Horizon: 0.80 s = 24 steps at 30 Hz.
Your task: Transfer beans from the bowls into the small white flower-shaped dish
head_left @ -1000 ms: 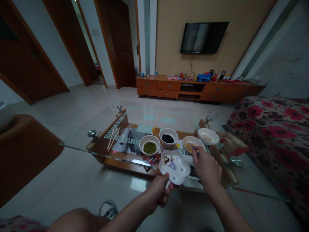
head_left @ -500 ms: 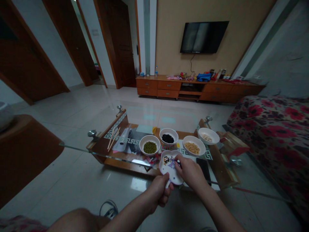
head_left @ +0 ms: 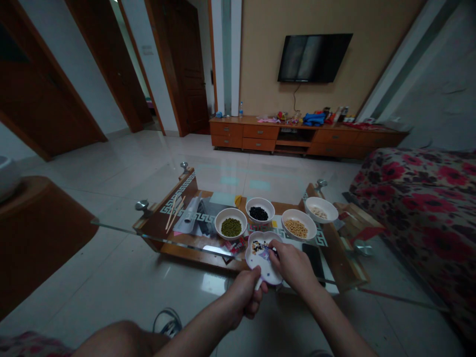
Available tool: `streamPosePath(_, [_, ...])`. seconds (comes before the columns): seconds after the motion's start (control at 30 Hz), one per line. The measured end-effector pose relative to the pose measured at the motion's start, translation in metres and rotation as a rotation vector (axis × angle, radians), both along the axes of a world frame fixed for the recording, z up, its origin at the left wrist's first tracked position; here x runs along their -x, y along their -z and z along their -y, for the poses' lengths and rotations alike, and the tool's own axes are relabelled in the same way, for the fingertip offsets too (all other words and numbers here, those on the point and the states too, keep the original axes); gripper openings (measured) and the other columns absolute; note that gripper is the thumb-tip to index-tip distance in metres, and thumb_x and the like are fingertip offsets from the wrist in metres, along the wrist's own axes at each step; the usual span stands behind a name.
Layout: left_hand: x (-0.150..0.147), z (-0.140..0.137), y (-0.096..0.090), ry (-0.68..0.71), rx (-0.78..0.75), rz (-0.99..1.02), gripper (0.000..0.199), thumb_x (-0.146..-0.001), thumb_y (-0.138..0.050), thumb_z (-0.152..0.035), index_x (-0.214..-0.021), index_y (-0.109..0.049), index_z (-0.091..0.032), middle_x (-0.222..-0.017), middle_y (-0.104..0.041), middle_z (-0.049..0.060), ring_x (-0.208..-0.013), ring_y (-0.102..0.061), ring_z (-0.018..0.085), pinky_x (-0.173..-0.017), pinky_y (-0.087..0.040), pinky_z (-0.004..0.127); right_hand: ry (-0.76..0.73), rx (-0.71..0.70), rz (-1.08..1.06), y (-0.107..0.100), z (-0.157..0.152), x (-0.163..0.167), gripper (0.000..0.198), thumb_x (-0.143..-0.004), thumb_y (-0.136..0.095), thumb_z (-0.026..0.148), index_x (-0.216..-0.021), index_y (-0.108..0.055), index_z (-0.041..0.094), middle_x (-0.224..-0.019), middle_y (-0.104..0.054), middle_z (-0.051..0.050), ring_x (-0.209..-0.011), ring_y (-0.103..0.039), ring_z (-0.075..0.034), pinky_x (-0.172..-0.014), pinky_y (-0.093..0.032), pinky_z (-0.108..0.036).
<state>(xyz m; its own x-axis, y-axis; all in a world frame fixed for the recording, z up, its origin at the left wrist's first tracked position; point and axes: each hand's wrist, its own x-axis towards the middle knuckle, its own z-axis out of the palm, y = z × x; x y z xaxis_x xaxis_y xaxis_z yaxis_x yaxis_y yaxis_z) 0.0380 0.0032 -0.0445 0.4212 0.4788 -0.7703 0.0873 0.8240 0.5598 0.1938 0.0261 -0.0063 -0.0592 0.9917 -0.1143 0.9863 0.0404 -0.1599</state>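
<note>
My left hand is closed round the short handle of a small white plate with a purple edge and a cartoon print. Mixed beans, dark and pale, lie on its far left part. Over the plate, my right hand pinches a thin dark tweezer-like tool, its tip at the beans; the fingers hide most of it. Beyond the plate stand white bowls: one with green beans, one with black beans, one with yellow soybeans and one with pale white pieces.
The bowls stand on a glass-topped table. Wooden chopsticks lie at its left. A dark flat object is near my right wrist. A flowered sofa is on the right, and a low cabinet stands along the far wall.
My right hand and the tool's tip have shifted very slightly over the beans. My left hand and the plate look unmoved.
</note>
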Motion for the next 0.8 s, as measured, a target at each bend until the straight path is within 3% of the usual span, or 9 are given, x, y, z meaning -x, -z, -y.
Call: streamPosePath(0.8, [-0.0004, 0.0011, 0.0011, -0.004, -0.013, -0.005, 0.049, -0.092, -0.020, -0.056, -0.068, -0.046, -0.021, -0.043, -0.028, -0.009, -0.029, -0.014, 0.006, -0.040, -0.010, 0.021, -0.004, 0.004, -0.004, -0.0022, 0.0003, 0.0008, 0.027, -0.093, -0.039, 0.035, -0.107, -0.060, 0.025, -0.098, -0.070, -0.006, -0.090, -0.066, -0.020, -0.068, -0.040, -0.025])
